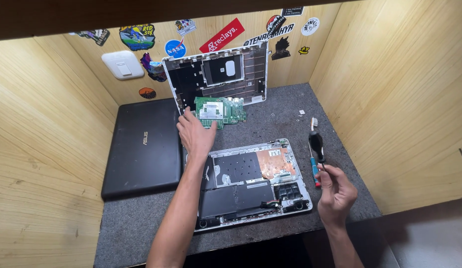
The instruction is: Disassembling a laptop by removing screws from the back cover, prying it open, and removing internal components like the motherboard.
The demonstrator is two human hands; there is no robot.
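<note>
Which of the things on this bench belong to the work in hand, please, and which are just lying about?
In use:
green circuit board under the left hand
opened laptop base
black-handled screwdriver in the right hand

Lying about:
closed black laptop
blue screwdriver
white bottom cover

Colourful stickers [136, 36] dot the back wooden wall: a slanted red rectangular sticker [221, 35] (white lettering), a round blue sticker [175, 48].

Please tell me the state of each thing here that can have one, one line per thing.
Black laptop: lid shut, flat.
White laptop: opened up, insides bare.
Bottom cover: off, leaning on wall.
Green circuit board: taken out, left hand on it.
Screwdriver: held by right hand.
</note>
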